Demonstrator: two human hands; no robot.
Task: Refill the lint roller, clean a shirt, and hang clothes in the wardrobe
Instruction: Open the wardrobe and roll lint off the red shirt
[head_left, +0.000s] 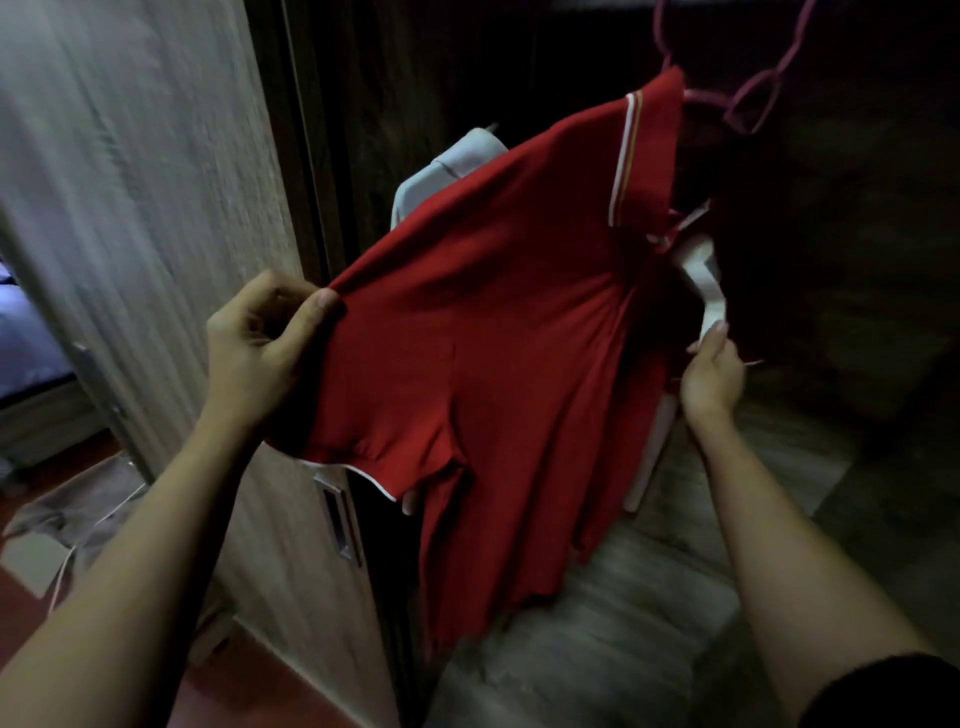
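A red polo shirt (483, 332) with a white-striped collar is held up, tilted, in front of the open wardrobe. My left hand (260, 343) pinches its shoulder seam at the left. My right hand (714, 376) grips the shirt's right side together with a white hanger (704, 283) that pokes out near the collar. Behind the red shirt hangs a white garment (457, 156), mostly hidden.
The wooden wardrobe door (156, 218) stands open at the left, with a metal recessed handle (340, 525) low down. Pink hangers (753, 98) dangle in the dark upper right. The wardrobe's wooden floor (597, 623) lies below. Grey cloth and cables (78, 519) lie on the floor at left.
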